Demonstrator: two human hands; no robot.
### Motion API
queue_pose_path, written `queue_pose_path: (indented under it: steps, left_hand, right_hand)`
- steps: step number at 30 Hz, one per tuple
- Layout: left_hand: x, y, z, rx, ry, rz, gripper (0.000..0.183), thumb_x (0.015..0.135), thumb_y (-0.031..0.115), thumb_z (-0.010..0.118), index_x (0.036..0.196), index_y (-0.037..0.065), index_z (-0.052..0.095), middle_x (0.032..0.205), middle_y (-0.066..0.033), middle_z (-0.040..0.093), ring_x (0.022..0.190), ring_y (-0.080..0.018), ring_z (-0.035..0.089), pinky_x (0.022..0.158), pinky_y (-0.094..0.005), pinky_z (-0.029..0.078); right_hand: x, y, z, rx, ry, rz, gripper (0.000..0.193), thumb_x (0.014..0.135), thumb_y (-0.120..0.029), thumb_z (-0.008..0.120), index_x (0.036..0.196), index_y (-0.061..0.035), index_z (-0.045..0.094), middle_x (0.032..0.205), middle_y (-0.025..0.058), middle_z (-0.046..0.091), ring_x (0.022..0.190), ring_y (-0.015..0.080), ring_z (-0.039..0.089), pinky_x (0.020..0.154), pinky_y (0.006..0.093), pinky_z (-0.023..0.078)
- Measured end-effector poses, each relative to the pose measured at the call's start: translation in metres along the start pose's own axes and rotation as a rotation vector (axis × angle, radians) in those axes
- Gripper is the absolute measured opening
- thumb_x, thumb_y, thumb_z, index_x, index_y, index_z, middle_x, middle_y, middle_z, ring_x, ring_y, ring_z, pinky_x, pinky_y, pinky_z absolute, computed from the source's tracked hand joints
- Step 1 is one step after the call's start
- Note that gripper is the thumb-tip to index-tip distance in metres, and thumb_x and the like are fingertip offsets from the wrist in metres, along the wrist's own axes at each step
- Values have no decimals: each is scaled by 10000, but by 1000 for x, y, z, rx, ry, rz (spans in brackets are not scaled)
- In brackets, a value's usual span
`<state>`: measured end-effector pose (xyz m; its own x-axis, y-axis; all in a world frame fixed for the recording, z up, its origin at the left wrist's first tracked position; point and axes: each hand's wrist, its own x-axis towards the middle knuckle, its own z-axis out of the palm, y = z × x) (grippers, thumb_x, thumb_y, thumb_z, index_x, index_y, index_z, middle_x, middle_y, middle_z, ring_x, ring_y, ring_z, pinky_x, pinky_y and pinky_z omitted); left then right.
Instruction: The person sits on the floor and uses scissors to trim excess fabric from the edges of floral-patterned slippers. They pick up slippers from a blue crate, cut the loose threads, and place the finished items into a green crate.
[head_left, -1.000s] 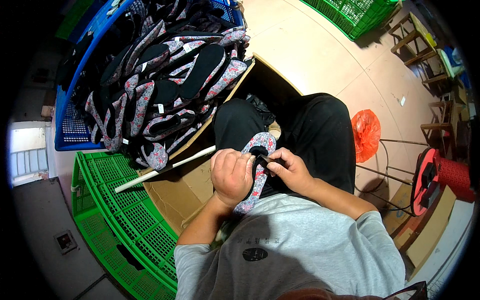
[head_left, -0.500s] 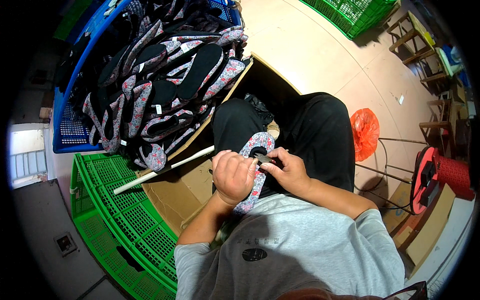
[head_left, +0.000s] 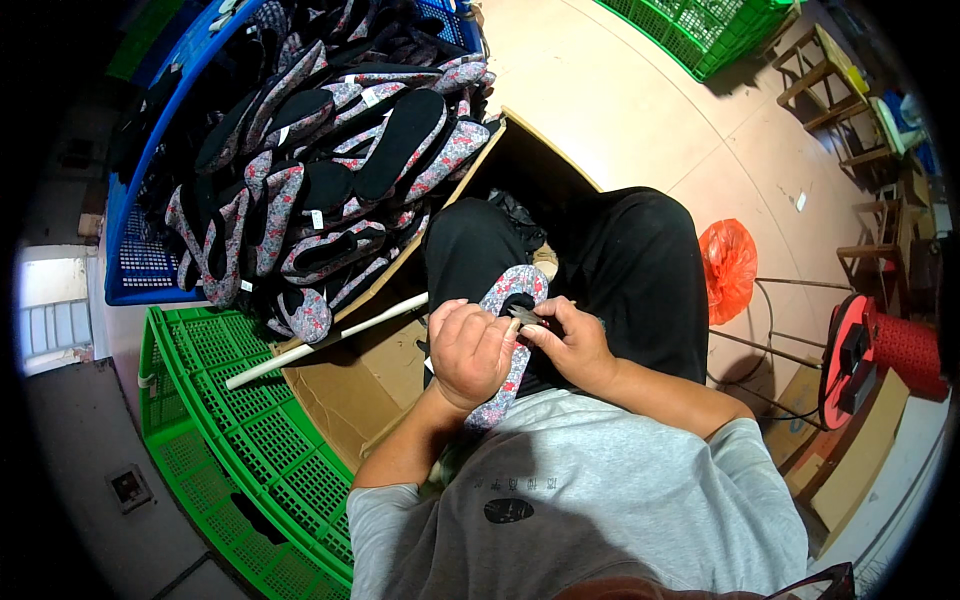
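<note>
A grey floral slipper (head_left: 510, 372) with red flowers lies lengthwise over my lap, its black inside showing at the opening. My left hand (head_left: 468, 350) is closed on the slipper's left side, with thumb and fingers pinching near its opening. Between the thumb and fingers of my right hand (head_left: 575, 345) is a small pair of dark metal thread snips (head_left: 525, 316). Their tips are at the slipper's opening, close to my left thumb. Whether a thread lies between the blades is too small to tell.
A blue crate (head_left: 135, 235) heaped with similar slippers (head_left: 405, 140) stands at the far left. An open cardboard box (head_left: 345, 395) and a white rod (head_left: 325, 340) rest by a green crate (head_left: 235, 385). To the right are a red plastic bag (head_left: 728, 262) on a wire frame and wooden stools (head_left: 820, 75).
The snips have turned slightly at the slipper's opening. Both hands and the slipper stay in nearly the same place.
</note>
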<state>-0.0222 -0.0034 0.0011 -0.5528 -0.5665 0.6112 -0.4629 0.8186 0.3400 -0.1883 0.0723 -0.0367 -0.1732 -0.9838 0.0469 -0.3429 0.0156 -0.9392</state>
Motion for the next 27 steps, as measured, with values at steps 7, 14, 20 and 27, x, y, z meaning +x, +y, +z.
queue_pose_path:
  steps: [7,14,20,27]
  left_hand:
    - [0,0,-1,-15,19,-17,154,719,85,772,806,64,646,774,-57,577,766,-254,588,822,-437,472]
    - [-1,0,-2,-33,23,-17,150,722,85,774,801,67,647,773,-52,580,765,-249,587,820,-438,469]
    - [-2,0,-1,-31,0,4,150,733,97,775,822,72,658,772,-42,579,770,-230,588,830,-438,467]
    - [-2,0,-1,-32,-13,18,156,737,97,772,839,75,657,771,-38,575,772,-230,589,833,-438,466]
  right_hand:
    - [0,-4,-2,-9,-8,13,301,866,-247,742,1015,-19,613,884,163,688,747,295,693,640,351,531]
    - [0,-4,-1,-19,10,-9,290,867,-243,743,1007,-24,614,864,157,689,728,288,691,628,348,528]
    - [1,-2,1,-40,27,-49,281,871,-244,736,996,-25,611,854,159,687,727,300,689,627,358,526]
    - [1,1,3,-5,20,-44,257,887,-228,715,995,-22,608,843,164,683,736,314,690,627,365,525]
